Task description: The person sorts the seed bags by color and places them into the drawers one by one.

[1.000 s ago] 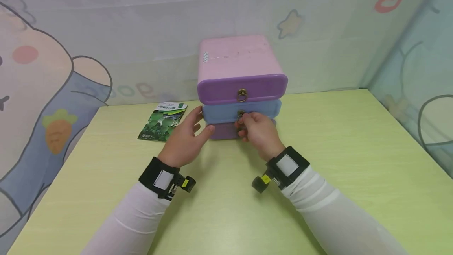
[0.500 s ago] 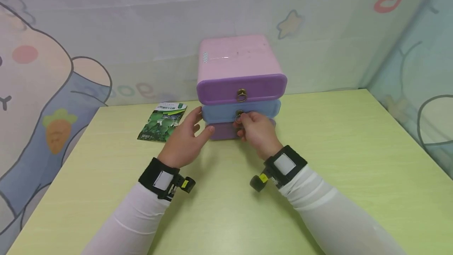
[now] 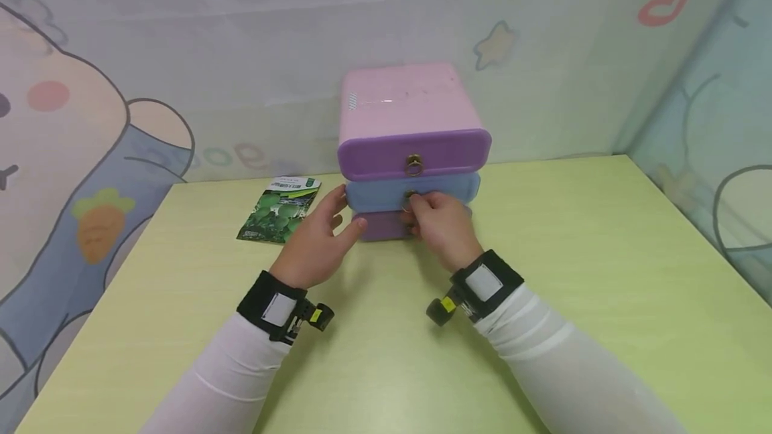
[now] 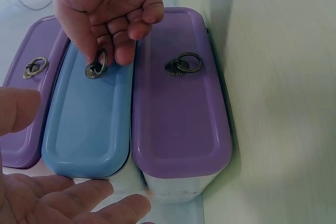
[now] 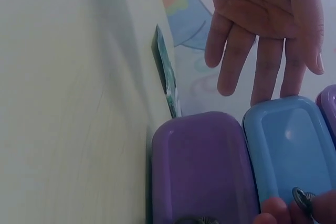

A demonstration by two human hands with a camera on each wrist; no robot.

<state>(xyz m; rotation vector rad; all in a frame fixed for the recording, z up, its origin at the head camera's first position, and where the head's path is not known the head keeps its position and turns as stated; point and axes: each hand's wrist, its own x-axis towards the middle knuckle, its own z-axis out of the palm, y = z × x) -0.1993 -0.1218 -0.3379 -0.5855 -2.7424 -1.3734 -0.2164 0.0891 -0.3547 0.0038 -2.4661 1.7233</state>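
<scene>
In the head view, a pink cabinet [image 3: 404,99] stands at the back of the table with three stacked drawers. The top drawer [image 3: 374,159] and the bottom drawer [image 3: 380,226] are purple; the middle drawer [image 3: 376,197] is light blue. My right hand [image 3: 446,226] pinches the blue drawer's brass ring pull [image 4: 102,62] between thumb and fingers. At the drawer's left end, my left hand [image 3: 313,243] rests its fingertips against the side, its fingers extended and the thumb apart. All three drawers look pushed in.
A green printed packet [image 3: 277,211] lies on the table [image 3: 573,273], left of the cabinet and behind my left hand. A cartoon-patterned cloth [image 3: 271,72] hangs just behind the cabinet. Other ring pulls hang on the top and bottom drawers.
My right wrist has shifted very slightly to the left while its fingers stay at the ring pull. The left hand and the drawers keep their places.
</scene>
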